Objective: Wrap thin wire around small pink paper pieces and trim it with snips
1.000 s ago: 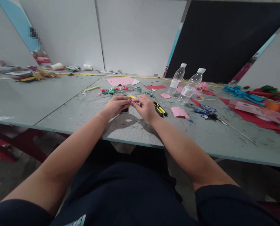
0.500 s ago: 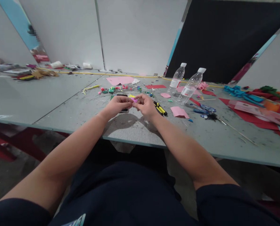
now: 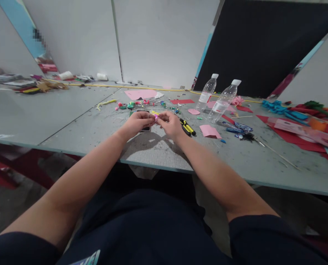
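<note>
Between my two hands is a small pink-purple piece [image 3: 156,117], mostly covered by fingertips, so its kind is unclear. My left hand [image 3: 138,122] pinches it from the left, and my right hand [image 3: 169,123] pinches it from the right. Both hands are just above the grey table [image 3: 158,156]. A dark phone-like object [image 3: 145,129] lies partly hidden behind my left hand. Something small and yellow [image 3: 154,112] shows just beyond the fingertips. Black-and-yellow pliers [image 3: 188,127] lie right of my right hand.
Two clear plastic bottles, a nearer one [image 3: 221,103] and a farther one [image 3: 206,92], stand back right. Small coloured beads and bits [image 3: 131,105] are scattered behind my hands. Pink paper [image 3: 209,131], keys [image 3: 248,136] and red sheets [image 3: 304,141] lie rightward. A yellow cord [image 3: 111,87] runs along the back.
The pink-purple piece has turned a little between my fingertips and shows less of itself. My fingers have drawn slightly closer; the arms and the table items look the same.
</note>
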A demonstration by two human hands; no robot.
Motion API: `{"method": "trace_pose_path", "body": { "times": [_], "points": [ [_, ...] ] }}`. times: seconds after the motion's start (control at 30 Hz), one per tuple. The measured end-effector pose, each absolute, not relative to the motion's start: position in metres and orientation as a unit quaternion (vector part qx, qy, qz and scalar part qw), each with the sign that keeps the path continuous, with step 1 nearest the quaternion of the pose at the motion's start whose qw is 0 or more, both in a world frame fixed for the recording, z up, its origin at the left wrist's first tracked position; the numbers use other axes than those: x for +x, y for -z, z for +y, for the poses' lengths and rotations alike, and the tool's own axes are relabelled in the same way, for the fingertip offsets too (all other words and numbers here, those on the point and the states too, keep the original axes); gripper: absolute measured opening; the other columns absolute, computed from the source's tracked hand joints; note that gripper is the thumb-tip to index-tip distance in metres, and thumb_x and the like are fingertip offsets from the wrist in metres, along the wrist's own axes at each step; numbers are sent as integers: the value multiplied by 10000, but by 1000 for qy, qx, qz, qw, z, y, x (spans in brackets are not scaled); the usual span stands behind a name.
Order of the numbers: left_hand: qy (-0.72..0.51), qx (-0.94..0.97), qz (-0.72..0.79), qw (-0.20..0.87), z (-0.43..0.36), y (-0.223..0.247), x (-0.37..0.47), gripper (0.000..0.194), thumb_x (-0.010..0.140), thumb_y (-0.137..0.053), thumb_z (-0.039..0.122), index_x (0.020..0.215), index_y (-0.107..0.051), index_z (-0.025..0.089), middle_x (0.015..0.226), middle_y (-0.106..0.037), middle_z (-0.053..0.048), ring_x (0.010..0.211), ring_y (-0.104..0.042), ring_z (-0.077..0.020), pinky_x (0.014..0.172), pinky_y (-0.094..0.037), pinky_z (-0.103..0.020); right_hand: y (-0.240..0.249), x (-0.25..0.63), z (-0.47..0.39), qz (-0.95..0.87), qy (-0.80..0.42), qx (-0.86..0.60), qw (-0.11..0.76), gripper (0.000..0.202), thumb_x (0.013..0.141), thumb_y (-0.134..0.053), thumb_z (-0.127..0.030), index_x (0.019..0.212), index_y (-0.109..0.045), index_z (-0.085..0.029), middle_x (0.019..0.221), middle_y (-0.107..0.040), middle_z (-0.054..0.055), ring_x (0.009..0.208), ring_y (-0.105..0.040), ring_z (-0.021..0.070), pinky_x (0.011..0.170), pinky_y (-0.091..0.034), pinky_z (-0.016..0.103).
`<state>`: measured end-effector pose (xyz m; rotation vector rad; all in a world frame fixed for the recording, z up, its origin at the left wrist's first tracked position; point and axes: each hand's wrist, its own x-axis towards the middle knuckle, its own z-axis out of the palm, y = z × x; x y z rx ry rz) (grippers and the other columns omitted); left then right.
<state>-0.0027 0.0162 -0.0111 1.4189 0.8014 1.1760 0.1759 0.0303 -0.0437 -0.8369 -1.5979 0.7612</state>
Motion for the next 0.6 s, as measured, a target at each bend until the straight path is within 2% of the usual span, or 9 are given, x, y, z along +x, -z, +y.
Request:
{"method": "trace_pose_path", "body": {
  "times": [0.23, 0.33, 0.43, 0.5, 0.6],
  "points": [
    [-467, 656, 352, 477, 16, 14, -5, 152, 694, -853, 205, 807, -775, 139, 745, -726, -47, 715, -659, -136, 722, -509, -291, 46, 171, 31, -652, -364, -372, 551, 347, 797, -769, -495, 829, -535, -240, 657, -626, -40, 548, -555, 124, 533, -457, 270],
    [-464, 670, 362, 452, 15, 13, -5, 149, 687, -847, 194, 810, -779, 145, 737, -731, -44, 709, -655, -139, 695, -502, -284, 46, 170, 30, -650, -365, -379, 548, 312, 811, -763, -459, 851, -540, -245, 648, -610, -49, 540, -532, 120, 530, -436, 264],
    [-474, 657, 363, 462, 12, 12, -2, 164, 683, -869, 212, 796, -768, 150, 735, -729, -35, 715, -662, -133, 722, -525, -274, 44, 172, 27, -677, -316, -372, 550, 238, 847, -726, -425, 914, -578, -251, 665, -609, -49, 580, -536, 135, 577, -437, 276],
    [-480, 627, 357, 498, 10, 10, 0, 210, 697, -895, 262, 808, -754, 154, 778, -743, -43, 733, -680, -131, 765, -547, -272, 41, 175, 24, -699, -268, -372, 549, 197, 870, -703, -404, 931, -596, -250, 667, -597, -47, 606, -538, 144, 610, -437, 285],
    [-466, 572, 358, 572, 8, 7, 1, 353, 788, -849, 487, 863, -744, 159, 812, -759, -79, 706, -705, -156, 745, -574, -296, 37, 180, 20, -730, -193, -374, 539, 140, 908, -666, -365, 939, -612, -239, 675, -589, -36, 632, -540, 154, 660, -449, 301]
  ]
}}
